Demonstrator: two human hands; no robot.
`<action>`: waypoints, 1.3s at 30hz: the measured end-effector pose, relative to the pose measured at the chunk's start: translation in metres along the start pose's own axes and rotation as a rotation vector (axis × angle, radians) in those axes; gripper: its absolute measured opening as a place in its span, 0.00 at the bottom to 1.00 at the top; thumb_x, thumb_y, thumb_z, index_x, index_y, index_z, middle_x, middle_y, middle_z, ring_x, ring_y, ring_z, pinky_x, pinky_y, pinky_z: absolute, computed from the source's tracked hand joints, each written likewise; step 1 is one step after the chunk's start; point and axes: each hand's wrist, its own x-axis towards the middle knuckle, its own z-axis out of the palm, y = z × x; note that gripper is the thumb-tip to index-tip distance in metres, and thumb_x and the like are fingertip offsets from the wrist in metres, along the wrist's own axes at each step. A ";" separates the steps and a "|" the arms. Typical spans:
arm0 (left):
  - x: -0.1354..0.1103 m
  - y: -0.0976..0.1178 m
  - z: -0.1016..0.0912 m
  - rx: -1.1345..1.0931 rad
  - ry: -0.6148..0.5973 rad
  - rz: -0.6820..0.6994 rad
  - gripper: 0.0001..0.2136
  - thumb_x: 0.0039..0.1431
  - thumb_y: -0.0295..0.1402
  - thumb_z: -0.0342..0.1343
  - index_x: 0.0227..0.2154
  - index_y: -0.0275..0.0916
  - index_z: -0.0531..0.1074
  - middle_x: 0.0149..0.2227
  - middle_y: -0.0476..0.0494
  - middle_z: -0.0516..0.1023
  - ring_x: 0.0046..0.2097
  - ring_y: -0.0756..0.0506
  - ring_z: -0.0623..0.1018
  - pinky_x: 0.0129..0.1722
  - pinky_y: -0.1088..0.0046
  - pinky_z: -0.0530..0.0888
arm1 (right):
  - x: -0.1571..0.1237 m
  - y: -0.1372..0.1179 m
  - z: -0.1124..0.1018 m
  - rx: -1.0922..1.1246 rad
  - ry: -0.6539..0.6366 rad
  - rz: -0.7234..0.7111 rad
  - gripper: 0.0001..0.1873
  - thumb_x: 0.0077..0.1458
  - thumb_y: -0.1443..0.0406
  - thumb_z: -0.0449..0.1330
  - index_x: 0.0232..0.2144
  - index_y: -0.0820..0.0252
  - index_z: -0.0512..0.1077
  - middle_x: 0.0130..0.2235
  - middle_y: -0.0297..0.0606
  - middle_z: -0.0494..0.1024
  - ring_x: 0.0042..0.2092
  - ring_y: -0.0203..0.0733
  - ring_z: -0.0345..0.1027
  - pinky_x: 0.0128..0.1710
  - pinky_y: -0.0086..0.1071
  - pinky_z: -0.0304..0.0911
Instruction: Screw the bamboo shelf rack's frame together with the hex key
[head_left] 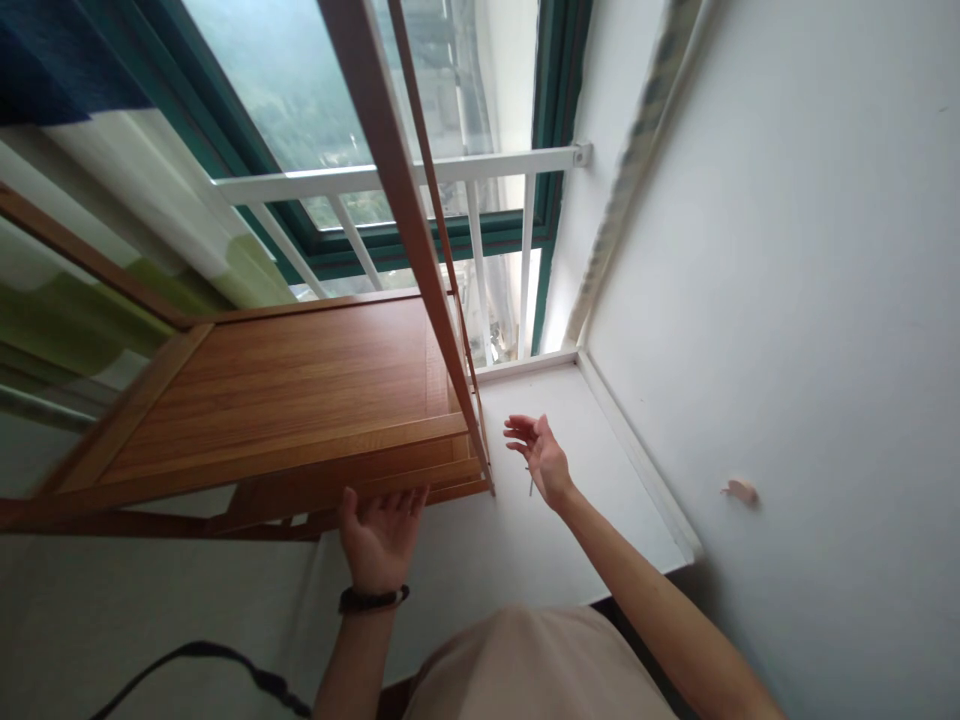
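Observation:
A brown wooden shelf unit [300,385] with flat panels and slim posts stands at a slant on the left, by the window. My left hand [381,545], a dark band on its wrist, is palm up at the unit's lower front edge. Its fingers are stretched out and their tips meet the lower board [360,485]. Just right of the unit's post [427,260], my right hand [547,462] hangs over the white sill with fingers apart and nothing visible in them. A thin dark piece [531,482] shows beneath that hand; whether it touches the hand, I cannot tell.
Behind the unit are a white railing [330,182] and a green-framed window [551,130]. A curtain [150,190] hangs at left. The white sill [615,480] meets the wall [810,300], which bears a small pinkish hook [742,491]. A black strap [202,650] lies lower left.

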 end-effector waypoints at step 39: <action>0.013 0.082 -0.094 0.820 0.635 0.818 0.11 0.54 0.39 0.45 0.20 0.39 0.61 0.21 0.51 0.61 0.27 0.48 0.67 0.37 0.65 0.67 | 0.022 0.046 0.052 -0.081 0.071 0.099 0.22 0.50 0.51 0.45 0.14 0.57 0.50 0.13 0.26 0.51 0.15 0.29 0.45 0.13 0.25 0.43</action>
